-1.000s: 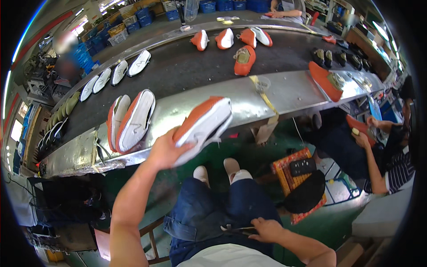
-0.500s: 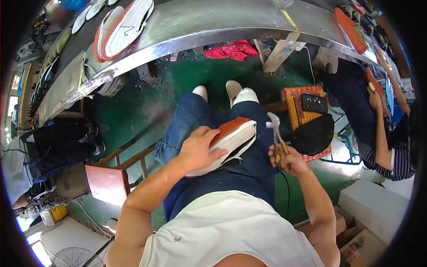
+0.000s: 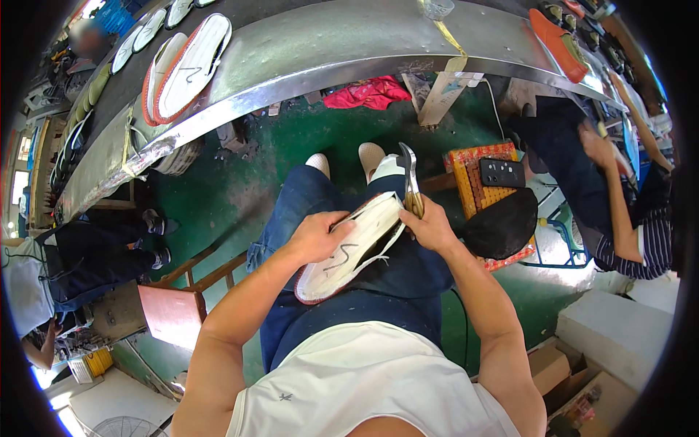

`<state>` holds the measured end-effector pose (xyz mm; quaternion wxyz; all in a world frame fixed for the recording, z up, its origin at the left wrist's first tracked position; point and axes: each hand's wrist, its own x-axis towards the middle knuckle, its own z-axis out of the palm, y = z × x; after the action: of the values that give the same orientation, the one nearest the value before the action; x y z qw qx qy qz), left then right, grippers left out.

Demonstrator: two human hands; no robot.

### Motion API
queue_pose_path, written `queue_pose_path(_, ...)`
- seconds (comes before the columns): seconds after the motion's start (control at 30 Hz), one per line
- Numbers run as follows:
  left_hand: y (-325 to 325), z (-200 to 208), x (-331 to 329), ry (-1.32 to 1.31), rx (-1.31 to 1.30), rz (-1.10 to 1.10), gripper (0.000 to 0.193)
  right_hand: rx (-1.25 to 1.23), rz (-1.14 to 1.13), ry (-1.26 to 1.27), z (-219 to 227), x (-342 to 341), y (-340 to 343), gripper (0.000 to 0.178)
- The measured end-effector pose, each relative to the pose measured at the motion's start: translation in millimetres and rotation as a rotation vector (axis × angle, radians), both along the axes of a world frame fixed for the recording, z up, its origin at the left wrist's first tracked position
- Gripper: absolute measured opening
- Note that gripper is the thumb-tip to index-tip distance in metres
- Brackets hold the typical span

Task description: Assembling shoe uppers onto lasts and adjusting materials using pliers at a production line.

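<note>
Shoe (image 3: pixel 352 250) in left grip (image 3: pixel 318 237) (slantwise)

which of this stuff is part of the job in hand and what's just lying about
Part of the job:
white-soled shoe, in the left hand
metal pincers, in the right hand
probably the similar pair of shoes on the bench

Seemingly just lying about:
black phone
dark rounded item beside it
red cloth on the floor
</note>
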<state>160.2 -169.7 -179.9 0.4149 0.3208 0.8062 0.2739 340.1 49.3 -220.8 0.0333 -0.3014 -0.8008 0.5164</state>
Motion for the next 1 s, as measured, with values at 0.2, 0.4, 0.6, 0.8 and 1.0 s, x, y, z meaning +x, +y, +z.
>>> queue_pose_path(0.2, 73, -24, -7, 0.007, 0.155, -0.295, 0.059, -0.614, -0.164, 0.179, -27, -2, 4, 0.017)
queue_pose_path(0.4, 67, -10, -39, -0.666, 0.31, 0.105, 0.056, -0.5, -0.227, 0.096, 6, 17, 17, 0.025)
queue_pose_path(0.6, -4, 54, -47, -0.284, 0.704, 0.213, 0.082, -0.257, 0.025, 0.102, 85, 18, -26, 0.032)
queue_pose_path(0.8, -72, 76, -62, -0.109, 0.547, -0.201, 0.111, -0.207, 0.355, 0.077, 134, -6, -74, 0.038)
queue_pose_path(1.0, -83, 73, -74, -0.349, 0.574, -0.24, 0.111, -0.108, 0.536, 0.089, 150, -5, -91, 0.037)
